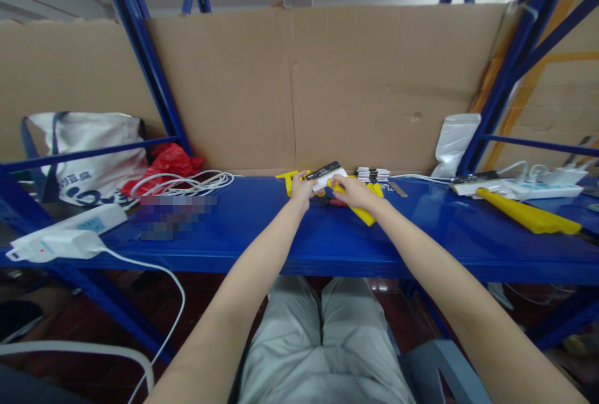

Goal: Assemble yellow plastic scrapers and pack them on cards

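Near the back of the blue table, my left hand [302,190] is closed on a black-and-white printed card [325,174], which tilts up toward the right. My right hand [350,192] is closed beside it, on a long yellow piece [364,215] whose lower end sticks out below the palm. The fingers of both hands nearly meet at the card's lower edge. Something yellow and T-shaped [286,180] lies behind my left hand. Past my right hand are a stack of white cards with black bands [372,174] and more yellow pieces [375,190]. A red-handled item [337,202] lies partly hidden under my hands.
A small flat metal strip [399,189] lies right of the stack. Farther right are a yellow folded sheet [528,211] and a power strip [545,190]. On the left are coiled white cable [187,184], a red bag [171,163] and another power strip [70,232]. Cardboard [365,85] walls the back.
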Demonstrator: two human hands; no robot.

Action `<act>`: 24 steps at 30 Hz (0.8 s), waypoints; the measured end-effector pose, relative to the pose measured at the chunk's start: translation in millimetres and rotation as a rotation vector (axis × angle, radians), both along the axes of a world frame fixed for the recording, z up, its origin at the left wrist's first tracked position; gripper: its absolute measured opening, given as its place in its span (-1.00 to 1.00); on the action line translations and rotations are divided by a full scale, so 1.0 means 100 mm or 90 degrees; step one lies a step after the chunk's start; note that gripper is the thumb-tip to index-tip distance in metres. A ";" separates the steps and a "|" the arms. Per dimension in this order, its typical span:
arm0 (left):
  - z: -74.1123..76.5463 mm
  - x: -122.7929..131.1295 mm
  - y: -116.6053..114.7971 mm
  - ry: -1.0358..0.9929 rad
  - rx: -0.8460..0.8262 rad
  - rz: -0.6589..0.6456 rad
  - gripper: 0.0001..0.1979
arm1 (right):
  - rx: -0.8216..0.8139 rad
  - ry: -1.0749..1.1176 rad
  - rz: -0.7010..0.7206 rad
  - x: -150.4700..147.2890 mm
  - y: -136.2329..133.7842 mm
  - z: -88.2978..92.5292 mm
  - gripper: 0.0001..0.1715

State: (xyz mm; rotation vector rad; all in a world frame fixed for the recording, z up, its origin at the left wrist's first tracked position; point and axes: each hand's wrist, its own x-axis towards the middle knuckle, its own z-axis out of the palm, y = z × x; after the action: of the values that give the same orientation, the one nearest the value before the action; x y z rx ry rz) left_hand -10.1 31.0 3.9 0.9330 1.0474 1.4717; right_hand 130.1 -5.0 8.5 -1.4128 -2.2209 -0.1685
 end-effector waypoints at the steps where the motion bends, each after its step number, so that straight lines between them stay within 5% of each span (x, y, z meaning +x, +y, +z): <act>1: 0.00 0.00 0.00 -0.001 0.001 0.003 -0.43 | -0.001 -0.008 0.002 0.00 0.00 0.01 -0.74; 12: 0.03 -0.01 -0.01 0.014 0.000 -0.054 -0.46 | 0.011 -0.114 -0.055 0.18 -0.02 0.16 -0.42; 20: 0.03 -0.02 -0.03 0.041 -0.009 -0.083 -0.60 | -0.191 -0.196 -0.348 1.18 -0.18 0.40 -0.40; 24: 0.01 -0.02 -0.02 0.067 -0.010 -0.103 -0.65 | -0.222 -0.128 -0.469 1.76 -0.32 0.42 -0.41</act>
State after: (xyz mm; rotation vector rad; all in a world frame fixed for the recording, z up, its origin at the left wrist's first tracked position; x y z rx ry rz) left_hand -12.5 29.4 5.0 1.0684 1.0336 1.2906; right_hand 306.5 -37.5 50.3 -2.4596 -1.8214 -0.1789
